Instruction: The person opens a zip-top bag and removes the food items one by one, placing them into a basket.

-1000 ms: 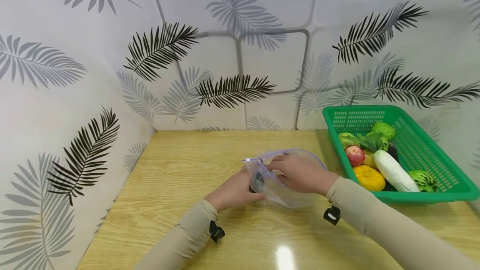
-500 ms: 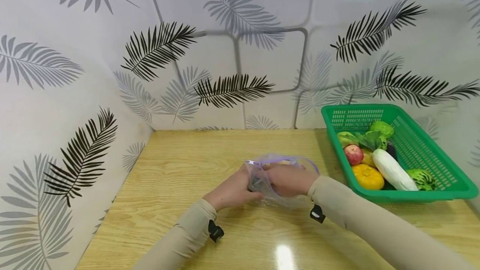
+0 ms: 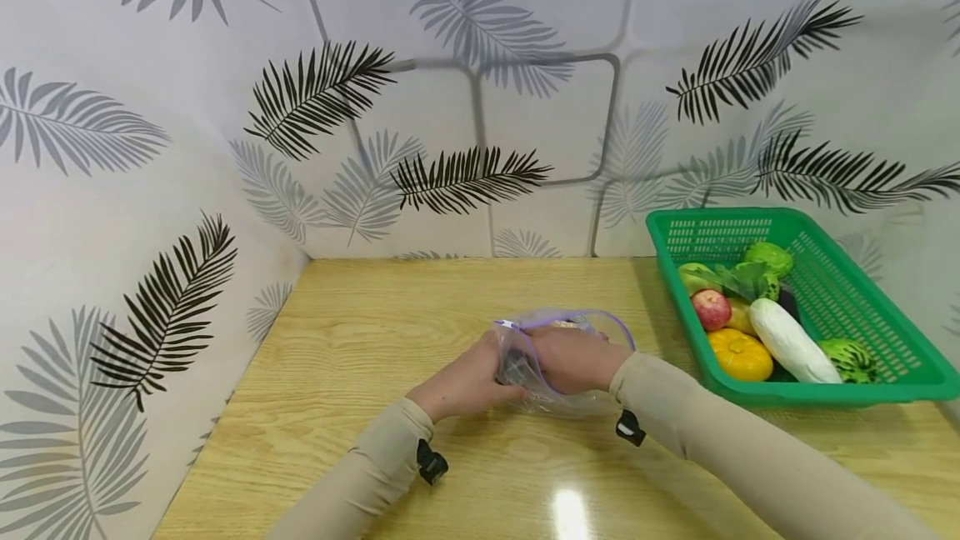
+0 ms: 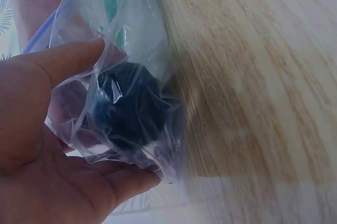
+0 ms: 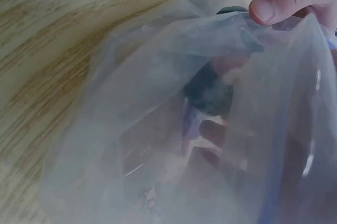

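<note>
A clear zip bag (image 3: 573, 403) with a purple zip edge lies sideways just above the tabletop, between both hands. My left hand (image 3: 468, 382) grips it from outside, thumb on one side and fingers on the other. Between them, in the left wrist view, a dark, rounded lump (image 4: 129, 105) shows through the plastic inside the bag. My right hand (image 3: 573, 357) is inside through the bag's mouth. In the right wrist view its fingers, blurred by the plastic, lie right by the dark lump (image 5: 210, 92); I cannot tell whether they hold it.
On the right stands a green plastic basket (image 3: 873, 394) with a yellow pumpkin (image 3: 740, 355), a red apple (image 3: 711, 309), a long white vegetable (image 3: 793, 342) and several green vegetables. The wooden table (image 3: 360, 307) meets a leaf-patterned wall (image 3: 540, 123) behind and on the left.
My right hand has moved left and deeper into the bag, from its mouth toward the dark lump. The left hand has kept its grip in nearly the same place.
</note>
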A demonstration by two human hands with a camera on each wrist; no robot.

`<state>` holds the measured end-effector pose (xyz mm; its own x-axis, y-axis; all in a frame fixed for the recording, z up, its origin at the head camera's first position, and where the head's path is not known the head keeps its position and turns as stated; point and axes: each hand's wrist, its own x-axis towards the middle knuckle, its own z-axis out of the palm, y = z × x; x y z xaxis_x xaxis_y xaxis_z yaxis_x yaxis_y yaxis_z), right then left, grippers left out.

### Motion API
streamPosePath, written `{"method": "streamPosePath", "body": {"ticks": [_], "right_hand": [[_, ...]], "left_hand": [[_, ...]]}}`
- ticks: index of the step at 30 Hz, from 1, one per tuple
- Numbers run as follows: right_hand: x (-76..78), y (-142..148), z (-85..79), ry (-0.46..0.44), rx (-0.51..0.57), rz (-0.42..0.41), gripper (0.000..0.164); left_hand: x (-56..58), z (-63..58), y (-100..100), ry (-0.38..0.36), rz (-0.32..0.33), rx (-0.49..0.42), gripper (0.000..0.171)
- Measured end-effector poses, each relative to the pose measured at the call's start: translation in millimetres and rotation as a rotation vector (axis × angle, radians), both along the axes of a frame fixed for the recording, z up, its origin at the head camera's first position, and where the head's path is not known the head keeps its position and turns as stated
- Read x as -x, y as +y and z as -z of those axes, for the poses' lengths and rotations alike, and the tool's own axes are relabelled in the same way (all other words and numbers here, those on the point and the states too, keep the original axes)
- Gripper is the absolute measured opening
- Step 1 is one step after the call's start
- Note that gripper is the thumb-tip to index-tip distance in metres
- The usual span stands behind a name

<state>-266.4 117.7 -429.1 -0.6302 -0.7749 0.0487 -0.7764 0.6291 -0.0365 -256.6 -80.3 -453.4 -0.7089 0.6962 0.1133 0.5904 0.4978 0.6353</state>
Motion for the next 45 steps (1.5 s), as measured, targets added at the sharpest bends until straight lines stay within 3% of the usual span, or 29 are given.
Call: {"method": "streamPosePath", "body": {"ticks": [6, 13, 18, 24, 28, 35, 45], "right_hand": [[1.2, 2.6, 2.8, 0.002, 0.035, 0.017, 0.018], [1.7, 6.6, 8.1, 0.074, -0.017, -0.035, 0.053], [-2.6, 15.2, 6.7, 0.117, 0.005, -0.047, 0.051], [-12.4, 35.4, -6.2, 0.210, 0.059, -0.048, 0.052], [-22.5, 53.4, -24.4, 0.205, 0.098, -0.019, 0.056], [-39.7, 93.0, -65.0, 0.232, 0.159, 0.097, 0.062], [-43.8, 175.0, -105.4, 0.185, 0.151, 0.417, 0.061]], "left_hand": [[0.6, 4.2, 1.1, 0.002, 0.000, -0.008, 0.056], [-2.5, 5.0, 3.4, 0.004, 0.027, -0.027, 0.052], [-5.2, 6.3, 5.2, -0.017, -0.012, -0.002, 0.059], [-6.3, 6.8, 6.7, -0.074, -0.071, 0.061, 0.083], [-4.3, 7.5, 7.1, -0.084, -0.055, 0.058, 0.079], [-3.9, 3.8, 6.5, -0.060, -0.038, 0.073, 0.065], [-8.2, 0.4, 7.3, -0.073, -0.071, 0.093, 0.074]]}}
